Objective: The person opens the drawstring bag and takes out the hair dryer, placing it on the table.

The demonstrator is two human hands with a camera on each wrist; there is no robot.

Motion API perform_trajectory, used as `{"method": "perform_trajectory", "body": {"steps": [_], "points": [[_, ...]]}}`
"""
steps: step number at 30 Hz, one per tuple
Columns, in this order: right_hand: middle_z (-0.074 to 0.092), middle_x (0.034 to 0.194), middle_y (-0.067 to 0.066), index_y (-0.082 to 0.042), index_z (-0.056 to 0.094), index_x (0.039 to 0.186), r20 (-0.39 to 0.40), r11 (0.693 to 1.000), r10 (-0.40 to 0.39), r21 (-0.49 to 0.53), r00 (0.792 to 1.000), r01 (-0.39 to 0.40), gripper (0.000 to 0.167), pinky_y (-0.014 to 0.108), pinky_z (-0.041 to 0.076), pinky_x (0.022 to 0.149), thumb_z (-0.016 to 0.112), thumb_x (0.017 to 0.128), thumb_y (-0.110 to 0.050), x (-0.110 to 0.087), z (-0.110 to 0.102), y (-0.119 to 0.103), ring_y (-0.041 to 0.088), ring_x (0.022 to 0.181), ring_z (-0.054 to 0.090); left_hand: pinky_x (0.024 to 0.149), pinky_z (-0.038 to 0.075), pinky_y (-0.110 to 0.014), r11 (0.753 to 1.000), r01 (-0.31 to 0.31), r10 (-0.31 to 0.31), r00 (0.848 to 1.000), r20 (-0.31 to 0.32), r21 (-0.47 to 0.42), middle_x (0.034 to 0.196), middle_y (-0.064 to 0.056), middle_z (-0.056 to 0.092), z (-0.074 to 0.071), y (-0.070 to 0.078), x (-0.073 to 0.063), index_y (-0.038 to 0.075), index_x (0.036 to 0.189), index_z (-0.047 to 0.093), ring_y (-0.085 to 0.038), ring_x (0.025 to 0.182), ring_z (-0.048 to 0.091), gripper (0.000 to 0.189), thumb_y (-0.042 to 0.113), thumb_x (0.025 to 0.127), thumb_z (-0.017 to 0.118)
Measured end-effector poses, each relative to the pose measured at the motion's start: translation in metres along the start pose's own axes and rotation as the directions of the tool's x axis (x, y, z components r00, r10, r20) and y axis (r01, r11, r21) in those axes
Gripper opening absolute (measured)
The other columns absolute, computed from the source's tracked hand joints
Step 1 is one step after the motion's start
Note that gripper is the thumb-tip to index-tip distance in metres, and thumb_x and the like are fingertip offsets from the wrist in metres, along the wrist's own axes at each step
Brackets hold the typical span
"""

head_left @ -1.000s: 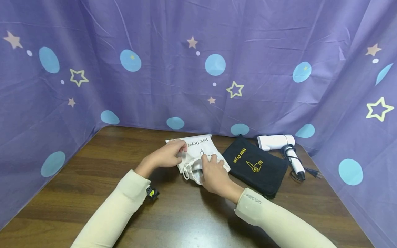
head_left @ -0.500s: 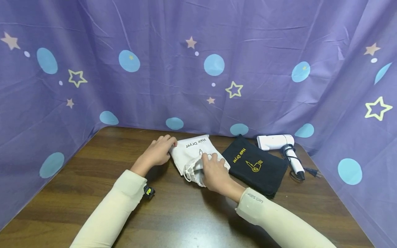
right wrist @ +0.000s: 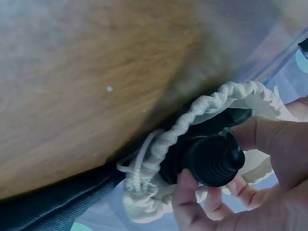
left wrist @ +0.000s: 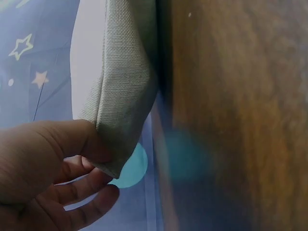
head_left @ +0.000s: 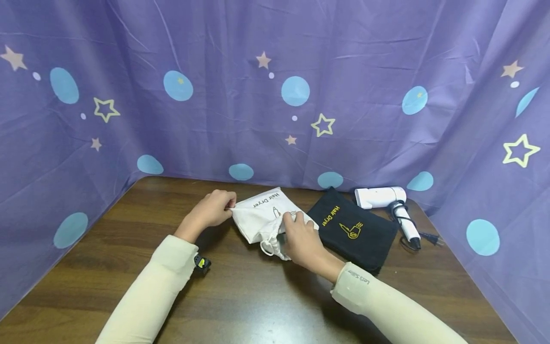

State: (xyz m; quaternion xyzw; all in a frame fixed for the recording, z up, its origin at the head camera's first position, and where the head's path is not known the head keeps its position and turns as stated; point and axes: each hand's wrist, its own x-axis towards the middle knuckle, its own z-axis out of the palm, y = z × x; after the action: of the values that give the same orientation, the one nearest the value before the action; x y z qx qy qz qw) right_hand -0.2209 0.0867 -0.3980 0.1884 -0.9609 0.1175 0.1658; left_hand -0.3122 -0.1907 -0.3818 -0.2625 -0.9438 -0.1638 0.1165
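A white cloth drawstring bag (head_left: 252, 221) printed "Hair Dryer" lies on the table, its gathered mouth (right wrist: 185, 120) facing the person. My left hand (head_left: 209, 209) pinches the bag's far left corner and stretches it out; in the left wrist view the cloth corner (left wrist: 118, 144) sits between thumb and fingers. At the mouth, my right hand (head_left: 304, 244) grips a black ribbed, round-ended piece (right wrist: 214, 161) with thumb and fingertips. The rest of that piece is hidden inside the bag. A white cord loop (head_left: 267, 247) hangs from the mouth.
Right of the white bag lies a flat black "Hair Dryer" bag (head_left: 352, 231). Beyond it is a white hair dryer (head_left: 380, 197) with its black cord wound round the handle and its plug (head_left: 431, 239) on the table. A purple curtain (head_left: 240, 119) surrounds the table (head_left: 240, 296).
My left hand has moved left from above the bag to its corner, taken hold of it and pulled it leftward. The right hand stays at the mouth, shifting slightly right.
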Motion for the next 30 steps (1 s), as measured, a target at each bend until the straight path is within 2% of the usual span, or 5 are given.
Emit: {"method": "perform_trajectory", "body": {"steps": [5,12,23,30], "points": [[0.056,0.092,0.02,-0.007,0.053,0.103,-0.048,0.999,-0.031,-0.013,0.998,0.03,0.042,0.052,0.051,0.058,0.079,0.071,-0.008,0.002,-0.003,0.005,0.042,0.07,0.059,0.061,0.039,-0.035,1.0,0.007,-0.007,1.0,-0.006,-0.014,0.069,0.0,0.05,-0.006,-0.003,-0.003,0.015,0.073,0.052,-0.018,0.066,0.048,0.023,-0.002,0.074,0.067],[0.06,0.086,0.019,-0.007,0.058,0.098,-0.055,1.0,-0.019,-0.019,0.998,0.018,0.032,0.052,0.053,0.061,0.078,0.073,-0.01,0.004,-0.006,0.011,0.04,0.072,0.064,0.06,0.038,-0.035,0.999,0.018,-0.019,0.999,-0.028,-0.034,0.067,0.002,0.049,-0.011,-0.008,-0.004,0.016,0.072,0.053,-0.018,0.065,0.048,0.024,-0.002,0.074,0.068],[0.058,0.091,0.014,-0.008,0.057,0.099,-0.008,0.998,-0.043,-0.053,0.999,0.042,0.039,0.05,0.05,0.059,0.085,0.072,-0.012,0.001,-0.005,0.024,0.035,0.072,0.055,0.059,0.038,-0.036,0.995,0.091,-0.092,0.995,-0.046,-0.035,0.065,0.002,0.05,-0.023,-0.022,-0.007,0.016,0.071,0.054,-0.02,0.064,0.049,0.022,0.0,0.075,0.068],[0.054,0.095,0.016,-0.009,0.054,0.105,0.046,0.996,0.001,-0.086,0.999,0.003,0.042,0.051,0.048,0.059,0.083,0.077,-0.019,0.003,-0.001,0.024,0.037,0.078,0.055,0.067,0.041,-0.036,0.999,-0.027,0.028,0.999,0.034,-0.03,0.073,0.0,0.051,-0.018,-0.023,-0.006,0.014,0.077,0.055,-0.019,0.072,0.05,0.021,-0.002,0.074,0.067]]}}
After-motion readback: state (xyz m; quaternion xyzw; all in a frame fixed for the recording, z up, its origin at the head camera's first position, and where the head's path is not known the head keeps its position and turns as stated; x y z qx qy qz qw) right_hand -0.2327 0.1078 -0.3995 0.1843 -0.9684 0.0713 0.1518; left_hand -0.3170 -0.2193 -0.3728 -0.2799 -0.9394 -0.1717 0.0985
